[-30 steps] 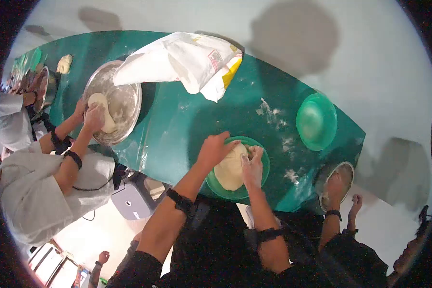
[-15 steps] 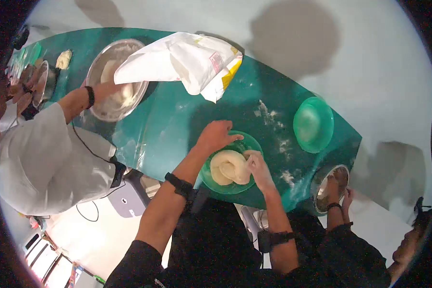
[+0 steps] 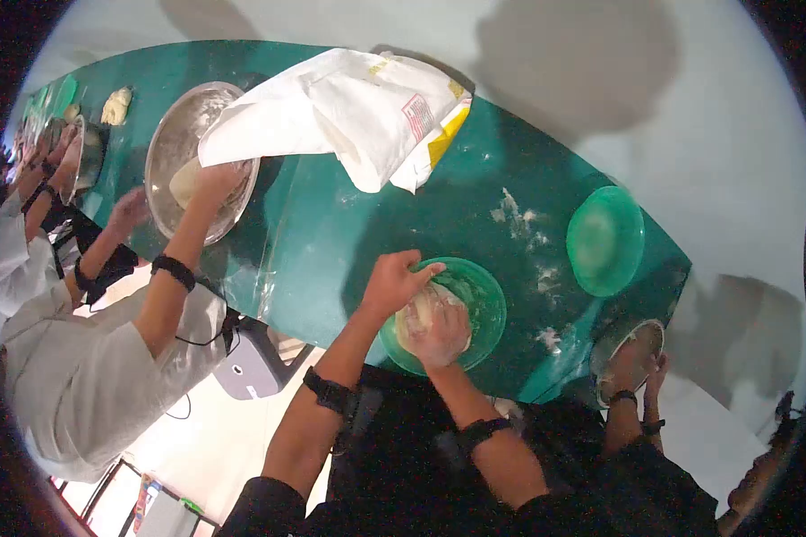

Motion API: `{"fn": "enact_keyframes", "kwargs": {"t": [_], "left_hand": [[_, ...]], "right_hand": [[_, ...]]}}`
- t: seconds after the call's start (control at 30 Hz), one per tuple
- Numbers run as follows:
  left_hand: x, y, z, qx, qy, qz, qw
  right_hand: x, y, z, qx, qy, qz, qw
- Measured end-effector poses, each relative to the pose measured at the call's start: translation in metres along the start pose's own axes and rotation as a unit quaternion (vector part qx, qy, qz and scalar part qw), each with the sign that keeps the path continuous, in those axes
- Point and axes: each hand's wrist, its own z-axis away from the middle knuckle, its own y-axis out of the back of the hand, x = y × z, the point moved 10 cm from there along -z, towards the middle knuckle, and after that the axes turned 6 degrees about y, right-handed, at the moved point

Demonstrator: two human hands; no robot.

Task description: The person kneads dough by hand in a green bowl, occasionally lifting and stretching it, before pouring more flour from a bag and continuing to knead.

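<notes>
In the green bowl [image 3: 488, 327] before me lies a lump of pale dough [image 3: 411, 324]. My left hand [image 3: 399, 281] grips the bowl's upper left rim, its thumb reaching over the edge. Over the dough presses my right hand [image 3: 439, 331], floury, fingers spread across the top and hiding much of it. Both wrists carry black bands.
A white bag [image 3: 358, 112] lies beyond, partly over a steel bowl [image 3: 166, 166] where a co-worker's hand works dough. Another green bowl [image 3: 605, 242] stands right, near a co-worker's steel bowl [image 3: 658, 338]. Loose flour [image 3: 519, 219] marks the green table [image 3: 322, 215].
My right hand has moved left from the dough's right edge onto its top, and the dough looks more compact. The left co-worker's arm has shifted, and a second hand now shows outside the steel bowl.
</notes>
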Motion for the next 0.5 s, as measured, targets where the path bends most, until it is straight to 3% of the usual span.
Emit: {"fn": "enact_keyframes", "kwargs": {"t": [0.13,0.23,0.33,0.43,0.5], "left_hand": [[-0.018,0.007,-0.005,0.05,0.066,0.063,0.995],[-0.016,0.007,-0.001,0.06,0.035,0.103,0.992],[-0.018,0.018,0.014,0.091,0.056,0.077,0.991],[-0.042,0.021,0.079,0.239,0.129,0.035,0.962],[-0.053,0.005,0.12,0.288,0.147,0.028,0.946]], "right_hand": [[0.02,-0.01,-0.013,0.041,0.093,0.011,0.995],[0.051,-0.029,-0.005,-0.014,0.115,-0.004,0.993],[0.067,-0.041,-0.002,-0.029,0.09,-0.016,0.995],[0.072,-0.035,-0.009,-0.001,0.025,-0.046,0.999],[0.075,-0.035,-0.009,-0.012,-0.042,-0.05,0.998]]}}
